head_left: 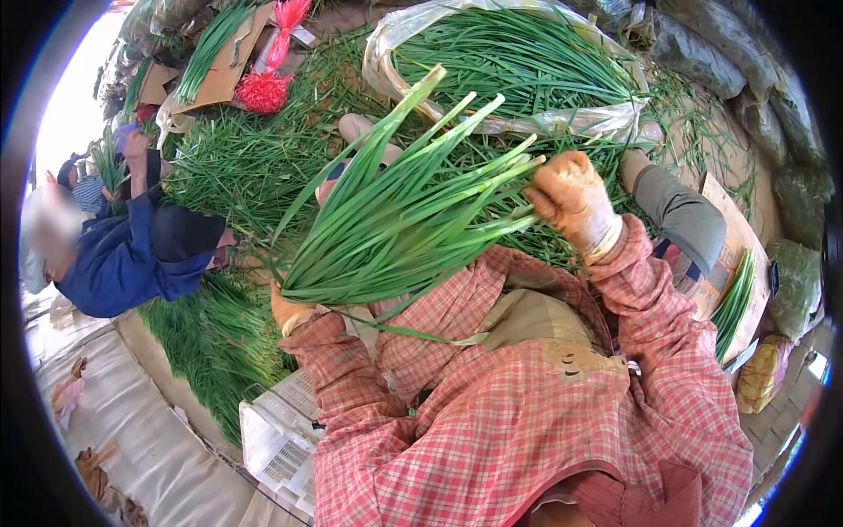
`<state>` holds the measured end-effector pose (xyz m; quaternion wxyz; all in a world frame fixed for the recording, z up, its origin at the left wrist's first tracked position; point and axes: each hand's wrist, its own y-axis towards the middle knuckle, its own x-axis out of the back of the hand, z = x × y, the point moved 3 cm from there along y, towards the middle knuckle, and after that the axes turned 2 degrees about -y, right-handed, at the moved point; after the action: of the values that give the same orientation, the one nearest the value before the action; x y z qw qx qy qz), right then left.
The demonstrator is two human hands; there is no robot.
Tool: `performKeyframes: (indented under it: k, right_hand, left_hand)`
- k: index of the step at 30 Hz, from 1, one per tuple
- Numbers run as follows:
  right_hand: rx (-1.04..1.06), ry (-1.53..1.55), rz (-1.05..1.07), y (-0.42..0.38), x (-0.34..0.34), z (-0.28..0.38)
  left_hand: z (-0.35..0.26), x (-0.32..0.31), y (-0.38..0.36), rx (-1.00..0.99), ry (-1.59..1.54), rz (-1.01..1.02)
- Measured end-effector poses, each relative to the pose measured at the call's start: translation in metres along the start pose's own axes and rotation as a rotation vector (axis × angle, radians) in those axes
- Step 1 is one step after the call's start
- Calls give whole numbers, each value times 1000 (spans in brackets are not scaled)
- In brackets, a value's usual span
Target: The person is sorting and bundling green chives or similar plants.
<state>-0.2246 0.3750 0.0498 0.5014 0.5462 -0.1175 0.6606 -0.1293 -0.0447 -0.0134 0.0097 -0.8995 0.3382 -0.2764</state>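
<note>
A loose bunch of garlic chives fans out in front of my chest, pale stem ends pointing up and right. At its leafy lower end, my left hand grips the bunch, its fingers mostly hidden under the leaves. Gloved in stained orange and white, my right hand is closed in a fist beside the stem ends. What sits inside that fist, if anything, is hidden. One long leaf trails from the bunch across my plaid shirt. Beyond lies a plastic-lined basket heaped with more chives.
Loose leaves litter the ground. A person in blue sits at left, holding greens. Red string lies near cardboard. A chive pile is lower left, beside a white crate. Filled plastic bags line the right.
</note>
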Motion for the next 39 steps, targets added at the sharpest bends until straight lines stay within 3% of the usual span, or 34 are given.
performKeyframes:
  k: [4,8,9,10,12,14,15,16,18,20,22,23,25,28,29,30,31,32,33,34,35,37,38,39]
  right_hand:
    - [-157,224,-30,-21,20,-28]
    - [-802,381,-44,-72,41,-115]
    - [-737,154,62,-84,48,-146]
    - [-612,-341,440,-110,42,-196]
    - [-669,-816,1039,-68,57,-169]
    - [-404,-423,337,-16,57,-144]
    - [-295,-74,175,20,47,-123]
    - [-205,206,188,60,38,-88]
    - [-68,635,438,105,-1,-49]
    - [6,1119,591,130,-35,-16]
    - [-8,1201,804,135,-76,-11]
    - [-93,1218,744,134,-74,-7]
    - [-432,1460,670,125,-56,-16]
    - [-469,1590,211,110,2,-59]
    - [-526,1573,-26,106,14,-85]
    - [-499,1531,-13,104,27,-108]
    - [-388,1114,-59,110,36,-88]
    - [-275,699,-109,119,38,-61]
    - [57,402,-82,131,23,-38]
    - [376,92,-53,139,2,-15]
    - [361,22,50,143,-15,12]
    - [319,-115,235,150,-47,47]
    - [293,-183,313,151,-59,51]
    - [227,-37,280,155,-58,48]
  left_hand:
    - [29,0,14,175,-512,112]
    - [32,7,13,307,-788,197]
    - [36,9,15,325,-834,204]
    - [45,10,20,336,-891,189]
    - [69,10,36,370,-1078,140]
    - [31,4,16,49,-540,134]
    - [15,3,8,-104,-258,132]
    - [19,4,13,4,-476,193]
    - [25,-2,28,226,-924,315]
    - [15,-6,30,269,-888,299]
    - [13,0,38,323,-968,349]
    - [24,7,50,267,-854,283]
    - [44,13,67,146,-991,428]
    - [22,8,45,290,-1038,356]
    - [12,4,36,289,-1001,285]
    - [5,4,28,288,-961,214]
    - [-1,3,21,276,-987,191]
    - [2,8,26,162,-815,177]
    - [9,13,34,50,-637,165]
    - [8,14,36,59,-642,199]
    - [7,16,39,68,-646,234]
    - [-7,16,32,348,-1019,384]
    - [-22,13,21,358,-983,271]
    - [-42,3,2,368,-947,157]
